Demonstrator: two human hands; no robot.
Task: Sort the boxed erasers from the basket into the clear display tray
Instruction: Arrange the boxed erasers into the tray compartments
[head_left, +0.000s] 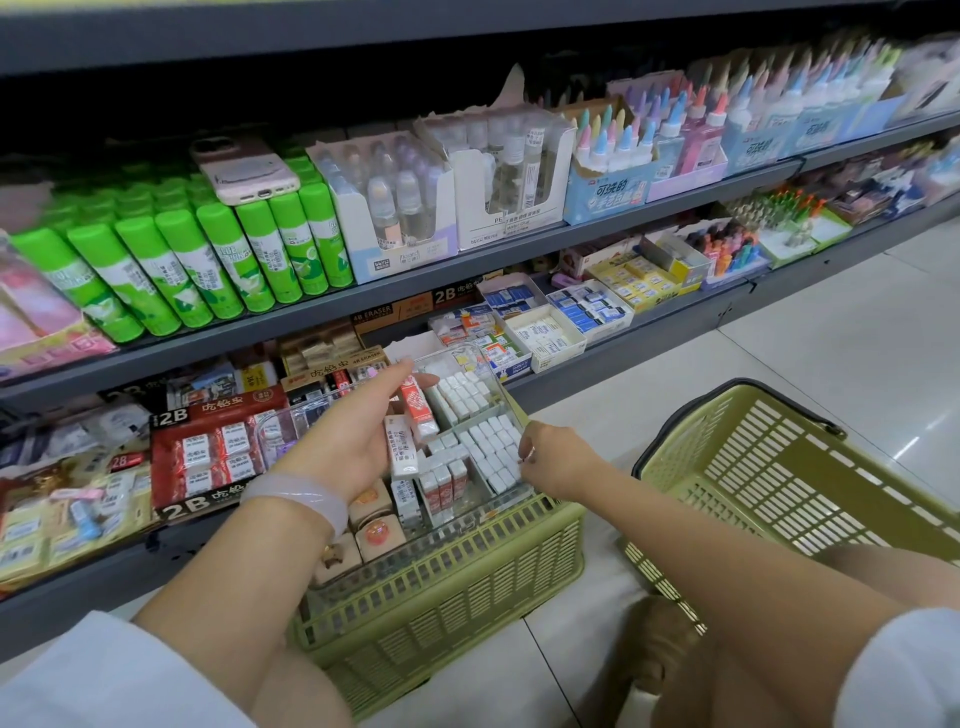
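Note:
A clear display tray (506, 410) rests on top of a green basket (447, 587) in front of the shelf. Its compartments hold rows of small white boxed erasers (491, 447) and some red-and-white ones (441, 486). My left hand (353, 441) hovers over the tray's left side and holds two long boxed erasers (415, 421), one red and white, one white with a label. My right hand (545, 457) is at the tray's right edge, its fingertips pinching a small white eraser in the right compartment.
A second green basket (779, 478) lies tilted on the floor to the right. Shelves behind hold 2B eraser packs (218, 447), green glue sticks (208, 260), glue bottles and more eraser boxes. A phone (244, 171) lies on the glue sticks. Round pink and tan items sit in the tray's near-left part.

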